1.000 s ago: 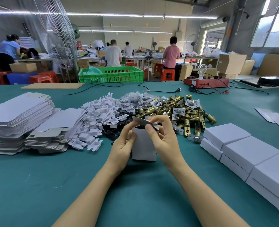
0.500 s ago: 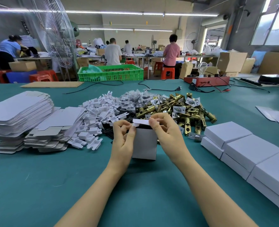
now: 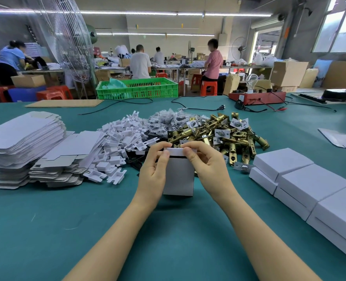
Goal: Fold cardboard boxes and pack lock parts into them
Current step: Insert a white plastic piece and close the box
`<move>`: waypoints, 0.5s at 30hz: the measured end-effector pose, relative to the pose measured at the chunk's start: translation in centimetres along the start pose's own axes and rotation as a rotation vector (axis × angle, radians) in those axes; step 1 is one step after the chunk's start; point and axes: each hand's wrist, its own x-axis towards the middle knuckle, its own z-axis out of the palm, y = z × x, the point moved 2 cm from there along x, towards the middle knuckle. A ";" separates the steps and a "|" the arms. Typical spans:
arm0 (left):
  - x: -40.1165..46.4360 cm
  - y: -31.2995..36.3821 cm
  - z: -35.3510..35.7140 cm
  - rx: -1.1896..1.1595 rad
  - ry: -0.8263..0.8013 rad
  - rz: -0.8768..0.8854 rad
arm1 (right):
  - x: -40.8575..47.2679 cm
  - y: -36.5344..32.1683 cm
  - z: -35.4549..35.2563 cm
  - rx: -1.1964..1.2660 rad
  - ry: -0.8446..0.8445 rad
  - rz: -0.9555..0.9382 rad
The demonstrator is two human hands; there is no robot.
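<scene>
White flat cardboard sheets [image 3: 24,138] sit in stacks far left of the little box [image 3: 179,175]. The box stands up on the green surface [image 3: 86,220], in the middle. The left hand [image 3: 153,171] and right hand [image 3: 206,165] each pinch its top flap (fingers curled tight). Gold lock parts [image 3: 229,134] lie just behind it. Closed boxes [image 3: 310,185] sit to its right.

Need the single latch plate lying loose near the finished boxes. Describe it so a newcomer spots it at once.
Start at the heap of brass latch bolts mid-table on the green felt table. Look to its near right edge, toward the stacked closed white boxes. The flat silver latch plate lies there alone on the felt, apart from the heap.
</scene>
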 end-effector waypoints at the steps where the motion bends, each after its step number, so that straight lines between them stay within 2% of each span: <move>1: 0.0 0.0 -0.1 0.001 -0.003 0.001 | 0.0 0.0 0.0 0.009 0.003 0.000; 8: 0.3 0.0 -0.7 0.042 -0.079 0.035 | 0.0 0.1 0.1 0.030 0.001 0.011; 15: 0.2 -0.5 -0.8 0.002 -0.093 -0.034 | -0.4 0.0 0.2 0.041 0.032 0.025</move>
